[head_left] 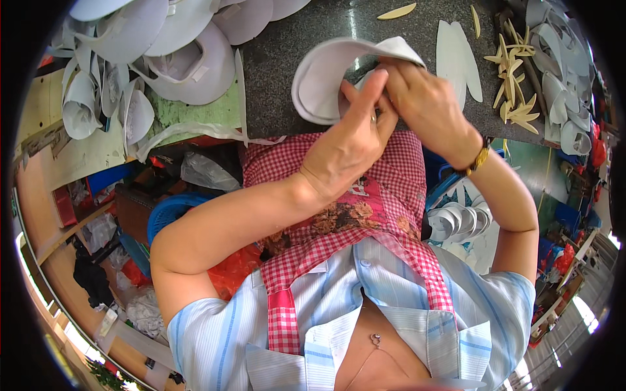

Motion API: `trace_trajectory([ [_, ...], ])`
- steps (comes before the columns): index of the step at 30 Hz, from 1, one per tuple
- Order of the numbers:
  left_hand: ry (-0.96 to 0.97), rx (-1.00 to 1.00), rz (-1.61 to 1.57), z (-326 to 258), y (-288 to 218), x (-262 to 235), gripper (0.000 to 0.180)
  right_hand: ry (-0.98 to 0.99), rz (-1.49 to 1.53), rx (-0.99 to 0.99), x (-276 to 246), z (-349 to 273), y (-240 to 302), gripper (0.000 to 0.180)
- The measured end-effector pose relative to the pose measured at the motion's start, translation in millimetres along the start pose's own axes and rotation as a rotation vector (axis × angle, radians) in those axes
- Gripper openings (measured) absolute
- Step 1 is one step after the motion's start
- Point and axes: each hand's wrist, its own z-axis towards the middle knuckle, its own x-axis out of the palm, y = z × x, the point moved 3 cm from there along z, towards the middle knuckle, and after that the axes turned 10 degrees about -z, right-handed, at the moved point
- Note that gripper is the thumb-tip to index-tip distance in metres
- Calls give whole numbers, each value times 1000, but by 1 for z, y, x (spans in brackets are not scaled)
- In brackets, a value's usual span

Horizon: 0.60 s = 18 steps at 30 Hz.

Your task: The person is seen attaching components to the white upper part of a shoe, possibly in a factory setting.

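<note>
A person in a red-checked apron [280, 159] and a striped shirt [222, 332] bends a curved white piece [316, 85] above a dark speckled table [274, 72]. The right hand [417, 94], a gold-toned band [481, 156] at its wrist, grips the piece's edge; the left hand [358, 133] meets it there, some fingertips hidden from sight. Slim white leaf-shaped pieces [450, 58] lie to the right, near a scatter of cream-coloured slivers [518, 98]. White visor-shaped pieces [202, 72] crowd the table's left side, and more curled white pieces [554, 98] line the far right. A blue basket [163, 218] sits below, beside the left arm.
</note>
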Motion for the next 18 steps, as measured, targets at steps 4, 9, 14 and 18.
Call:
trace_trajectory([
  [4, -28, -65, -46, -2, 1, 8, 26, 40, 39, 18, 1, 6, -9, 25],
  [9, -74, -144, -280, -3, 0, 1, 33, -15, 103, -7, -4, 4, -8, 23],
  [14, 39, -199, -284, 3, -3, 5, 36, -9, 100, 97, 7, -2, -10, 25],
  [18, 48, -128, -186, -3, -9, 8, 35, 8, 131, 91, 4, -14, -9, 32],
])
